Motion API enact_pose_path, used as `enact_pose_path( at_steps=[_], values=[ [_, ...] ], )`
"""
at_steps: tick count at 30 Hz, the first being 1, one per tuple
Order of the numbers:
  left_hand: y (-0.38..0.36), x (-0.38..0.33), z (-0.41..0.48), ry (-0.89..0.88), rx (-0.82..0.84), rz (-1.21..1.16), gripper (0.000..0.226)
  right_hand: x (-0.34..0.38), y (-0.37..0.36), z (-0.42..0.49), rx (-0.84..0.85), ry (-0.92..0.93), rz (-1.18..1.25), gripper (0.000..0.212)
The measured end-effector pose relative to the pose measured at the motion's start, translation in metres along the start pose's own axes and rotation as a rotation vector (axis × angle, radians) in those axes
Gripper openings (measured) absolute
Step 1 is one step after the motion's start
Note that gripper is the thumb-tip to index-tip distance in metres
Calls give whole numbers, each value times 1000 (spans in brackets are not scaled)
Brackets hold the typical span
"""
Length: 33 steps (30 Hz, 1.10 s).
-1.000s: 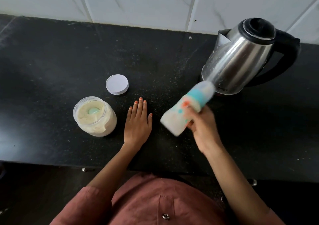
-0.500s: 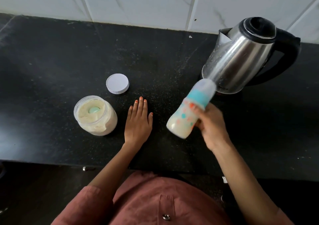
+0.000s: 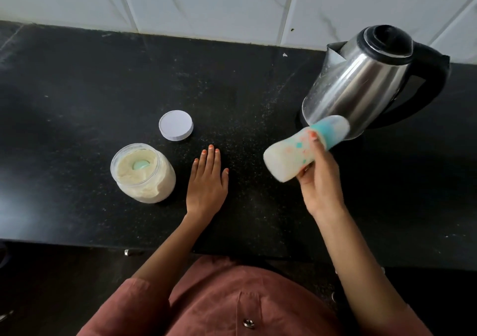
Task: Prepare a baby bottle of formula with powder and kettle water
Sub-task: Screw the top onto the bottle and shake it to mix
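Two hands out over the rust-red shirt [image 3: 232,297]. Left hand [image 3: 207,181] flat and relaxed on the black countertop [image 3: 77,103], holding nothing, in the same spot as a second ago. Right hand [image 3: 320,181] wrapped round the capped baby bottle [image 3: 291,157], held in the air just in front of the steel kettle [image 3: 361,82]. Swung since a second ago from a steeper tilt to a flatter one, base to the left, teal cap toward the kettle, outline blurred, milky liquid inside. Probably mid-shake, then: powder and water seemingly already in, mixing under way, little left but setting down and closing the formula jar [image 3: 143,178]. By count, going back: one bottle; one open jar beside the left hand, with one teal scoop [image 3: 140,165] sunk in the powder; one white lid [image 3: 176,125] lying just beyond the jar; one kettle at the back right, lid closed; tiled wall [image 3: 232,0] behind everything
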<state>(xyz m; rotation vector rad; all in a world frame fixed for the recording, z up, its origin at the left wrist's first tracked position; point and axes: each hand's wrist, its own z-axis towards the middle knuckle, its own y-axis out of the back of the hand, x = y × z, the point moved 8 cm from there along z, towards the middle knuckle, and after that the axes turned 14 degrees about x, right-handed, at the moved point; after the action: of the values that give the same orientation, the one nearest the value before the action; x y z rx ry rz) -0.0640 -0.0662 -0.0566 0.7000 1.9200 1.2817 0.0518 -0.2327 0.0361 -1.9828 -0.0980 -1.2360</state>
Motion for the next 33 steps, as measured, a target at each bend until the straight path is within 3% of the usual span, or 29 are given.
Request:
enact_pose_path(
  at_steps=[2,4,8,10,13,15,18,20,25,27,30,33],
  values=[
    [0,1,0,3,3,-2,56,-17,-12,-7,137,-142,-182,45],
    [1,1,1,0,2,-4,55,-18,-14,-11,198,-165,-313,47],
    [2,-1,-1,-5,-1,2,55,9,12,2,-52,40,-13,57],
    [2,-1,-1,-2,4,8,55,3,12,0,-52,61,-3,60],
    [2,1,-1,2,6,0,55,-23,-5,-13,136,-84,-320,48],
    [2,0,-1,0,6,-6,55,-21,-6,-14,159,-84,-404,44],
    [3,-1,-1,-4,5,3,55,1,10,-2,-21,28,-78,54],
    [3,-2,-2,0,8,0,55,7,12,-1,-44,79,-40,65],
    [3,0,-1,-2,13,-11,55,-5,-21,-13,250,-69,-514,49],
    [3,-1,-1,-4,8,-9,55,11,-15,-3,180,-11,-401,47],
    [3,-1,-1,-4,4,-2,55,23,2,8,-7,78,-48,50],
    [2,0,-1,1,9,-1,55,-1,-7,1,64,-34,-186,47]
  ],
)
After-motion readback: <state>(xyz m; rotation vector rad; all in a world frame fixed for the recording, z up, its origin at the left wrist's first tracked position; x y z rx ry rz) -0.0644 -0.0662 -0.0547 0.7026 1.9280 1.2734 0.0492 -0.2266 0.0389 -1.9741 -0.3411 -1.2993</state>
